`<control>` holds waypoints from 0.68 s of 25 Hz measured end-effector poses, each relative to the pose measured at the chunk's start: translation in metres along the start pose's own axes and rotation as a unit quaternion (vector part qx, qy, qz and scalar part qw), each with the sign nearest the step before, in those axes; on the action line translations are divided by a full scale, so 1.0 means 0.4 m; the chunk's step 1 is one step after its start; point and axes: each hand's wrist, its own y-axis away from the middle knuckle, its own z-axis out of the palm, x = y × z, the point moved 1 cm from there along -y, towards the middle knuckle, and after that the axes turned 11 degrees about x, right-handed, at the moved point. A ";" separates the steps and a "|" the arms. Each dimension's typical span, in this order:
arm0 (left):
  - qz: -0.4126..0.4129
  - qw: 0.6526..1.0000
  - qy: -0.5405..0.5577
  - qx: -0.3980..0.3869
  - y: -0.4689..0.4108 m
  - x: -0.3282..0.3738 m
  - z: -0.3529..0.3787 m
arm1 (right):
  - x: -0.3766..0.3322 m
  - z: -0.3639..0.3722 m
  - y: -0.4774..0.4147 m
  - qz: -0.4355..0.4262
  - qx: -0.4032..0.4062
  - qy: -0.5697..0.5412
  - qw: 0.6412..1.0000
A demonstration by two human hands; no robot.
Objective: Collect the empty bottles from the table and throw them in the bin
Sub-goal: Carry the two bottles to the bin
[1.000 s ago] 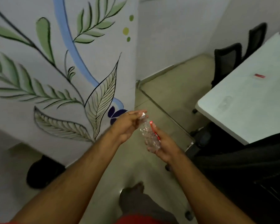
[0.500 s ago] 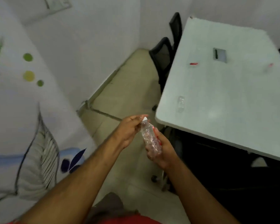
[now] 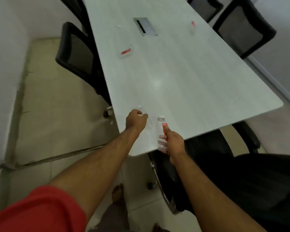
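Over the near corner of the white table (image 3: 182,77), right hand (image 3: 173,143) clamped around a red-labelled bottle (image 3: 161,131), left hand (image 3: 136,122) beside it, fingers curled on what seems a clear bottle (image 3: 141,110), blurred.

A long worktop (image 3: 182,77) runs away from the viewer. At its near left corner, the left hand (image 3: 136,121) rests on a bottle lying on the surface (image 3: 141,109). Just to the right, the right hand (image 3: 173,143) holds a second bottle (image 3: 161,131) upright over the near edge. Farther back, a third bottle (image 3: 126,52) lies left of centre and a fourth (image 3: 193,28) lies far right. Between them sits a cable hatch (image 3: 145,26). Chairs (image 3: 77,52) stand along both sides.
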 end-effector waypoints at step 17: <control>-0.065 0.988 0.008 -0.139 -0.127 -0.057 0.077 | 0.035 0.005 -0.061 0.073 0.057 -0.107 0.990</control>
